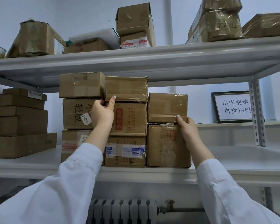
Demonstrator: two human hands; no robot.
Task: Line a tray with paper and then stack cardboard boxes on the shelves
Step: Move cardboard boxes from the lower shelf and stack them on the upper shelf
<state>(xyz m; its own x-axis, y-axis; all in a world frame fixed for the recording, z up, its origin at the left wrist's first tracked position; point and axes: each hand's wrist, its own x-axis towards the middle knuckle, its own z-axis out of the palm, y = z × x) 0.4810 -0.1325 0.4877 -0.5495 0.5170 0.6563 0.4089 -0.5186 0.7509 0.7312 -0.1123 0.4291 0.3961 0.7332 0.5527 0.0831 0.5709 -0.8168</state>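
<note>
Three columns of cardboard boxes stand on the middle shelf (136, 172). A taped box (126, 88) tops the centre column, above a box with a red label (129, 118). My left hand (102, 113) holds the taped box at its lower left corner, thumb up on its front face and fingers curled into the gap beside it. A plain box (166, 107) sits on a larger box (166, 145) in the right column. My right hand (187, 126) grips the plain box at its lower right corner, thumb on the front. No tray or paper is in view.
The upper shelf (152, 59) hangs just above the taped box and carries more boxes (134, 25). Flat boxes (19, 123) are stacked at the left. A framed sign (234, 107) leans at the back right beside a steel upright (257, 113). A radiator (121, 210) sits below.
</note>
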